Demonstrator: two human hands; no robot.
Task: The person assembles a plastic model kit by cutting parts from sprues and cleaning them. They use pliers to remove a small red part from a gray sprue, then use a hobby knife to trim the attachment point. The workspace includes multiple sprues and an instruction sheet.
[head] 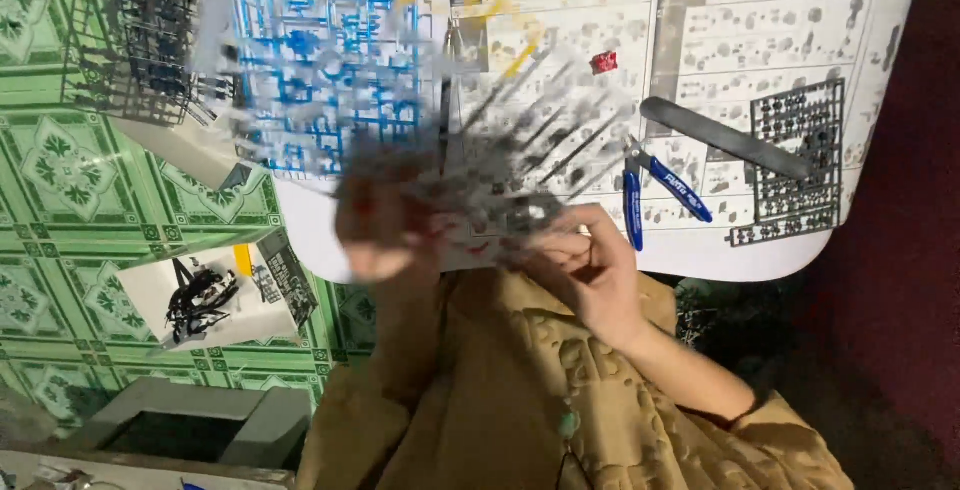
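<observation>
Grey parts frame [530, 150] motion-blurred between both hands' fingers [575, 250].

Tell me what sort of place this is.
Most likely a hobby corner at home, set up for building plastic model kits. Shown by: a white table covered by an instruction sheet, blue-handled nippers and parts frames on it, and green patterned floor tiles.

the left hand [385, 225] is smeared by motion blur, its fingers not to be told apart. the grey parts frame [520, 150] it lifts is blurred too. the right hand [590, 270] grips that frame's near edge, fingertips partly hidden behind it.
</observation>
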